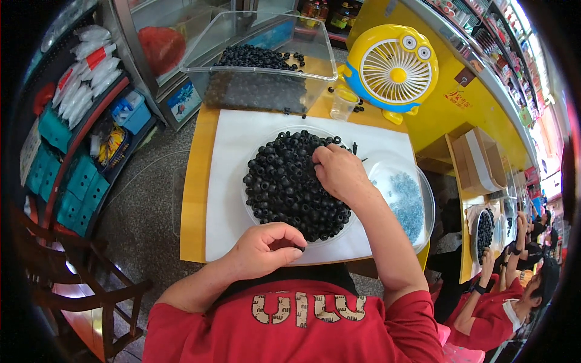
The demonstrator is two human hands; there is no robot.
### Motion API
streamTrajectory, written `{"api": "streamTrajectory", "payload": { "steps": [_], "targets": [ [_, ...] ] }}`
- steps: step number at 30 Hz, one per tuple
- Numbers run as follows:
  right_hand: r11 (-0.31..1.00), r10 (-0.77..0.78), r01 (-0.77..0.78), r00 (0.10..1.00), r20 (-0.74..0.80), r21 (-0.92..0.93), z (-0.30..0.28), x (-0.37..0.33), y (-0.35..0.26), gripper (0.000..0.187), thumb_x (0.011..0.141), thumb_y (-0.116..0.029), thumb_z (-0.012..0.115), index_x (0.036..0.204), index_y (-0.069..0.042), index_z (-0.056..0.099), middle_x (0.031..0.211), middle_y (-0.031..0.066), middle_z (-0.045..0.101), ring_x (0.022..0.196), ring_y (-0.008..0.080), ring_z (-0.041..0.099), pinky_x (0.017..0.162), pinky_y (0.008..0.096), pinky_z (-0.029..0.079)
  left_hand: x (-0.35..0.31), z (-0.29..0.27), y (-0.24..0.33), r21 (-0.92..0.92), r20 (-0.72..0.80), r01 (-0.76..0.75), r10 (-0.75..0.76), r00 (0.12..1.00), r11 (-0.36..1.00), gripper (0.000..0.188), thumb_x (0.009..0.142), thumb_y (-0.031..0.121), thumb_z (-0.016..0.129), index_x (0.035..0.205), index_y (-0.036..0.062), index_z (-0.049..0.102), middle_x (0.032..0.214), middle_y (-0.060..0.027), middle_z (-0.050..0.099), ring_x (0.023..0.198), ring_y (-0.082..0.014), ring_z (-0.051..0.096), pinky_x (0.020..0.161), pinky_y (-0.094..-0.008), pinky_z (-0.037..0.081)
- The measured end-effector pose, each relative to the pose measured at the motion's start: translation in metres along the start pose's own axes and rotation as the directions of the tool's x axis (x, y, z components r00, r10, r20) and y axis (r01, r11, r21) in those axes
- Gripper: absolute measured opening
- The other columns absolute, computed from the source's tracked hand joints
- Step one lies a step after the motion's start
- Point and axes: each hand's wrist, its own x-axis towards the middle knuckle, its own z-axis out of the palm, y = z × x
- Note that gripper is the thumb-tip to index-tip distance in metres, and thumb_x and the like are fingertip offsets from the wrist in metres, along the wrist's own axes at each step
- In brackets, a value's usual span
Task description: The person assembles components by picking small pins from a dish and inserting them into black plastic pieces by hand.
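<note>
A heap of round black beads with holes (284, 175) fills a wide clear plate (247, 209) in front of me. My right hand (342, 172) reaches onto the right side of the heap, fingers pinched together among the beads; what lies between them is hidden. At the plate's near edge my left hand (269, 247) is curled, thumb and forefinger closed on a small black bead (299, 247). Just right of my right wrist, a round clear container (428, 206) holds many small light-blue translucent pieces (407, 202).
A clear plastic bin (321, 74) with more black beads stands at the table's far side. Beside it are a small clear cup (344, 106) and a yellow cartoon fan (396, 72). A wooden chair (103, 296) is at left. Another person in red (490, 314) works at right.
</note>
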Motion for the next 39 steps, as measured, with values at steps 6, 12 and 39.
{"api": "streamTrajectory", "payload": {
  "steps": [6, 12, 39],
  "targets": [
    [0.991, -0.02, 0.038, 0.99, -0.143, 0.127, 0.008, -0.004, 0.007, 0.011, 0.071, -0.007, 0.051, 0.08, -0.003, 0.055, 0.075, 0.0131, 0.057, 0.071, 0.029, 0.056, 0.064, 0.0366, 0.046, 0.003, 0.008, 0.005, -0.133, -0.15, 0.02, -0.04, 0.988, 0.991, 0.013, 0.077, 0.001, 0.055, 0.091, 0.0009, 0.055, 0.081, -0.0018, 0.056, 0.07, -0.0069, 0.054, 0.064, -0.0197, 0.045],
    [0.375, 0.089, -0.189, 0.982, 0.168, 0.907, -0.016, -0.047, 0.003, 0.009, 0.07, -0.004, 0.054, 0.078, -0.002, 0.057, 0.068, 0.0013, 0.057, 0.061, 0.0094, 0.052, 0.055, 0.0227, 0.043, 0.019, 0.011, 0.006, -0.237, -0.255, -0.092, 0.029, 0.967, 0.967, 0.018, 0.077, -0.001, 0.053, 0.095, 0.0007, 0.052, 0.086, -0.004, 0.054, 0.075, -0.0096, 0.054, 0.067, -0.0226, 0.048],
    [-0.608, -0.234, -0.375, 0.927, 0.294, 0.7, 0.024, -0.1, 0.019, 0.01, 0.077, -0.01, 0.057, 0.086, -0.008, 0.053, 0.071, 0.0017, 0.054, 0.058, 0.0102, 0.051, 0.052, 0.0232, 0.042, 0.04, 0.055, 0.009, 0.086, -0.265, -0.085, 0.105, 0.958, 0.993, 0.034, 0.074, -0.005, 0.055, 0.104, 0.0033, 0.043, 0.091, -0.0077, 0.054, 0.081, -0.0119, 0.054, 0.068, -0.0252, 0.049]
  ]
}}
